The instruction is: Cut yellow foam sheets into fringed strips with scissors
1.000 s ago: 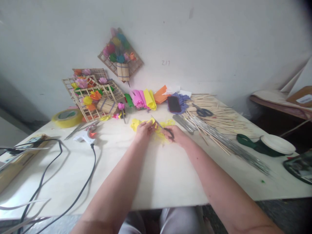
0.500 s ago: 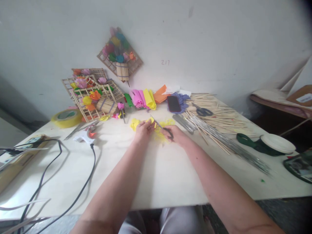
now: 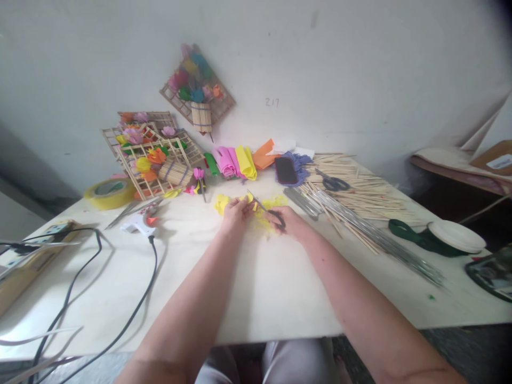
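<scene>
Between the fingers of my left hand (image 3: 237, 212) is a small piece of yellow crepe paper (image 3: 250, 198), pinched at its edge. My right hand (image 3: 290, 221) grips a pair of dark-handled scissors (image 3: 276, 215), whose blades point up and left, close beside the yellow piece. Whether the blades touch the paper is too small to tell. Just left of my left fingers lies a pile of yellow paper pieces (image 3: 221, 204). Yellow scraps (image 3: 266, 226) are scattered on the table under and behind the scissors.
Bamboo sticks (image 3: 360, 186), metal wires (image 3: 372, 245) and a second pair of scissors (image 3: 335, 182) lie right. A phone (image 3: 285, 170) and rolled crepe paper (image 3: 228, 161) are behind. Left are a white glue gun (image 3: 140, 225), tape (image 3: 110, 193), a cable (image 3: 154, 277) and flower-decorated stick frames (image 3: 154, 160).
Very little differs. Both hands keep nearly the same place, with the scissors and the yellow paper shifting only slightly.
</scene>
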The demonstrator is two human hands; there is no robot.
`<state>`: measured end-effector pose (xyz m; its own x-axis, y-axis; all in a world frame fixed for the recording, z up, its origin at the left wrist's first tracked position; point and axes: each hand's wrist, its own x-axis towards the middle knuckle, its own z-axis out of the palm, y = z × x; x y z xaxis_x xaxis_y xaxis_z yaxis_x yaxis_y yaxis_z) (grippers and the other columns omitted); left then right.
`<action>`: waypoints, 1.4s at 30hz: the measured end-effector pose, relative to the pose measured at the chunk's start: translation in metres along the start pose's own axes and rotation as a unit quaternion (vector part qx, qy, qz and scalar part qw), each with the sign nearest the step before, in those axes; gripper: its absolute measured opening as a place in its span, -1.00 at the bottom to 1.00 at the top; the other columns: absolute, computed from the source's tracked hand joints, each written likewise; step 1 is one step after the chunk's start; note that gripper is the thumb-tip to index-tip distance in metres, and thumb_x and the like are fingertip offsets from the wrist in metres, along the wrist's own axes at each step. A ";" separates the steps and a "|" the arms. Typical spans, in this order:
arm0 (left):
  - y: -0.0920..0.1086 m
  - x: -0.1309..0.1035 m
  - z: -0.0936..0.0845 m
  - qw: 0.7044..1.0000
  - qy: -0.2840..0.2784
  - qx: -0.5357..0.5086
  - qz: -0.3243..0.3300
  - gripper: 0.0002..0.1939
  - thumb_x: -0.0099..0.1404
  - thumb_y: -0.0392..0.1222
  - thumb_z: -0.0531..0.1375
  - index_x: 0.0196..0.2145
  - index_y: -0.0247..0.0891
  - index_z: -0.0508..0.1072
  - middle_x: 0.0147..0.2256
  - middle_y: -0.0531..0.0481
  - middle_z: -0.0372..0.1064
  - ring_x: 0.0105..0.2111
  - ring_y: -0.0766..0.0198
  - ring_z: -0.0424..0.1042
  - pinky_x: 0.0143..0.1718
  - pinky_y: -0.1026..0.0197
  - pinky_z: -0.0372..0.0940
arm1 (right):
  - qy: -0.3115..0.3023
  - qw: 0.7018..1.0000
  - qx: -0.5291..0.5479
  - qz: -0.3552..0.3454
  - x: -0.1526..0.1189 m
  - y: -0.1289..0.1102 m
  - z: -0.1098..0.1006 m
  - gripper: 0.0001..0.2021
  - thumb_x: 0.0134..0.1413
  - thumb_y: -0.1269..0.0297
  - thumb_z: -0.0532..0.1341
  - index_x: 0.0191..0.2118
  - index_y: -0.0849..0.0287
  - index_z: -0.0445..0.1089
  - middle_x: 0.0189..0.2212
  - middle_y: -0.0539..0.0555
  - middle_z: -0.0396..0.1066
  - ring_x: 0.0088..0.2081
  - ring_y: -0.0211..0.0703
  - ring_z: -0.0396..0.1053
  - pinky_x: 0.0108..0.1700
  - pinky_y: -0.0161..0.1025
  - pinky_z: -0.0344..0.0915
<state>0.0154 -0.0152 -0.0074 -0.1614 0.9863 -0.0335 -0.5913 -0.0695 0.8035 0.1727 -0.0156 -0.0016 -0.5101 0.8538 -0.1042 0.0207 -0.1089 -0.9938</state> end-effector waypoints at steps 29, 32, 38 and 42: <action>0.001 -0.001 0.001 1.000 -0.003 0.017 -0.014 -0.82 -0.03 -0.27 0.27 -0.52 -0.35 0.32 -0.53 -0.05 0.40 -0.52 0.31 0.42 -0.48 0.31 0.29 | -0.001 1.000 -0.001 -0.013 -0.001 -0.001 -0.001 -0.71 -0.15 0.08 0.17 -0.60 0.19 0.17 -0.79 -0.12 0.12 -0.80 -0.43 0.02 -0.77 -0.41 -0.11; 0.001 -0.001 0.001 1.000 0.005 0.012 -0.014 -0.83 -0.02 -0.29 0.26 -0.54 -0.34 0.29 -0.53 -0.04 0.39 -0.52 0.32 0.42 -0.49 0.32 0.28 | 0.002 1.000 -0.003 -0.012 -0.001 -0.001 0.000 -0.71 -0.16 0.09 0.18 -0.61 0.20 0.17 -0.80 -0.12 0.11 -0.80 -0.43 0.01 -0.78 -0.40 -0.10; -0.001 0.001 0.000 1.000 -0.005 0.005 -0.007 -0.84 -0.01 -0.31 0.26 -0.53 -0.35 0.30 -0.52 -0.05 0.39 -0.50 0.31 0.42 -0.42 0.29 0.31 | 0.014 1.000 -0.018 -0.010 -0.003 -0.004 0.004 -0.74 -0.24 0.19 0.26 -0.60 0.20 0.18 -0.81 -0.14 0.11 -0.80 -0.44 0.01 -0.78 -0.42 -0.07; -0.001 0.000 0.001 1.000 -0.011 -0.005 0.001 -0.84 -0.01 -0.28 0.26 -0.51 -0.35 0.32 -0.50 -0.06 0.39 -0.47 0.28 0.43 -0.36 0.22 0.33 | 0.014 1.000 -0.007 0.005 -0.004 -0.005 0.005 -0.77 -0.21 0.19 0.23 -0.59 0.20 0.20 -0.80 -0.14 0.12 -0.80 -0.43 0.02 -0.78 -0.42 -0.06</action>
<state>0.0163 -0.0155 -0.0075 -0.1459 0.9891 -0.0186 -0.5995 -0.0735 0.7970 0.1708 -0.0210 0.0042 -0.4859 0.8664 -0.1152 0.0380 -0.1107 -0.9931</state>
